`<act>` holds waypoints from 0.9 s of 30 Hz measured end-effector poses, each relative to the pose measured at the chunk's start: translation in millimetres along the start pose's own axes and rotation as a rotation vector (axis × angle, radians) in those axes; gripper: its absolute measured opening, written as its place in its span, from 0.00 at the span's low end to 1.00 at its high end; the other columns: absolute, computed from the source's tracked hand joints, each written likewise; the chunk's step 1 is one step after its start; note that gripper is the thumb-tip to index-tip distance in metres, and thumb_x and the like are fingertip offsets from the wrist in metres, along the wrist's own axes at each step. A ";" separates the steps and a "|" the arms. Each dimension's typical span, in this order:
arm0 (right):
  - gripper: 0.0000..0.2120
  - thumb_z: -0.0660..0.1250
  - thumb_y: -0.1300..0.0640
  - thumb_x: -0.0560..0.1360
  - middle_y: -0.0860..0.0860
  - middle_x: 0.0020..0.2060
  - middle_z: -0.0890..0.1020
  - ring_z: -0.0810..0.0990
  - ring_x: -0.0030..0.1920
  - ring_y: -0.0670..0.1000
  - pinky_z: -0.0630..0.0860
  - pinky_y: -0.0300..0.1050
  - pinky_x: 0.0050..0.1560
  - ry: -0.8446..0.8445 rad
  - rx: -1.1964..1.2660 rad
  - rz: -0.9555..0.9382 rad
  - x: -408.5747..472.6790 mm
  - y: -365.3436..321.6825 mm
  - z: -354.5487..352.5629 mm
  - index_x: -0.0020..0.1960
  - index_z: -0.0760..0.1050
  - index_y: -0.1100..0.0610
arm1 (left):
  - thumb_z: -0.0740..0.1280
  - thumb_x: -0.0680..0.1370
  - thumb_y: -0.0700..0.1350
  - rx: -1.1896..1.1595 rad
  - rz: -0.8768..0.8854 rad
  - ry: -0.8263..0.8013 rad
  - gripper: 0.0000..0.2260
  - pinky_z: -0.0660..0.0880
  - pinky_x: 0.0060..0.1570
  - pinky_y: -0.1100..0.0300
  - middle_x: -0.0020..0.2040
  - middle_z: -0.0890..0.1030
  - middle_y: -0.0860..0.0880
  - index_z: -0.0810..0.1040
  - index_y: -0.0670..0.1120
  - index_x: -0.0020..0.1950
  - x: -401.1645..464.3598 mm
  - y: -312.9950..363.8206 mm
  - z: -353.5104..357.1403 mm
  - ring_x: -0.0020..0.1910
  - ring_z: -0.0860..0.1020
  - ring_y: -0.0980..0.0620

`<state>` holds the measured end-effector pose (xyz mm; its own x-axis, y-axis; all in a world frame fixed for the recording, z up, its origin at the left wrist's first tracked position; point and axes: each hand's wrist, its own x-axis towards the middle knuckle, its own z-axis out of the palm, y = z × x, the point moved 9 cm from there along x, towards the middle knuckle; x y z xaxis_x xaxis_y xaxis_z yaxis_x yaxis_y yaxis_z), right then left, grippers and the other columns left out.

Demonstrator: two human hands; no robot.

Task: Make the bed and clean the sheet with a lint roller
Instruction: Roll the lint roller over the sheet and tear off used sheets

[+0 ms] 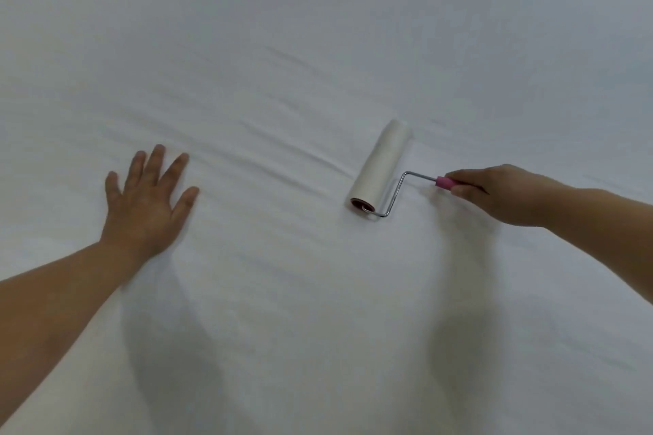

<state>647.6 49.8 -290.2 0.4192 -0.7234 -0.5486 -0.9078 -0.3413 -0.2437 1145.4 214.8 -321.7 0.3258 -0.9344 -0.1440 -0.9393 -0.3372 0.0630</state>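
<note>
Soft, even, dim light on the plain white bedsheet [318, 28]; broad faint shadows spread below both forearms. Slight overall blur, wide-angle bending toward the edges.

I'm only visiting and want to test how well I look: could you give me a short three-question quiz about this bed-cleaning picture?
1. True or false: the left hand holds the lint roller.
2. What colour is the roller's handle? A) blue B) pink C) green
3. Fill in: the left hand lies flat, fingers spread, on the white ____.

Key:
1. False; the right hand grips the handle.
2. B
3. sheet
</note>
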 end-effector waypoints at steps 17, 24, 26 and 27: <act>0.21 0.47 0.32 0.79 0.47 0.50 0.79 0.75 0.51 0.53 0.72 0.48 0.49 0.081 -0.060 -0.202 213.8 -312.6 -44.8 0.63 0.72 0.37 | 0.47 0.80 0.61 0.055 -0.023 0.125 0.28 0.47 0.72 0.31 0.81 0.55 0.48 0.57 0.57 0.80 90.6 -157.0 -8.5 0.80 0.50 0.45; 0.22 0.47 0.32 0.79 0.49 0.48 0.78 0.76 0.48 0.55 0.73 0.49 0.47 0.072 -0.087 -0.256 293.0 -451.7 -57.4 0.60 0.73 0.40 | 0.54 0.79 0.59 0.003 0.000 0.155 0.27 0.49 0.71 0.31 0.81 0.56 0.48 0.60 0.57 0.79 93.3 -162.1 -5.3 0.80 0.49 0.45; 0.21 0.47 0.34 0.80 0.50 0.50 0.79 0.75 0.48 0.55 0.72 0.49 0.47 0.080 -0.105 -0.282 313.4 -491.8 -60.7 0.61 0.73 0.41 | 0.55 0.79 0.59 -0.036 0.007 0.156 0.27 0.50 0.71 0.30 0.81 0.55 0.48 0.60 0.57 0.79 94.1 -163.6 -5.2 0.80 0.49 0.45; 0.21 0.47 0.35 0.81 0.51 0.51 0.79 0.75 0.48 0.56 0.71 0.49 0.46 0.086 -0.113 -0.294 323.3 -511.5 -62.3 0.60 0.73 0.42 | 0.55 0.79 0.59 -0.053 0.008 0.153 0.27 0.50 0.71 0.30 0.81 0.55 0.48 0.60 0.57 0.79 95.0 -164.9 -4.5 0.80 0.49 0.44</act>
<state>1248.2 -46.9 -293.2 0.6672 -0.6304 -0.3967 -0.7426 -0.6044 -0.2885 1331.8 181.2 -341.4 0.3345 -0.9423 0.0090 -0.9364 -0.3313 0.1158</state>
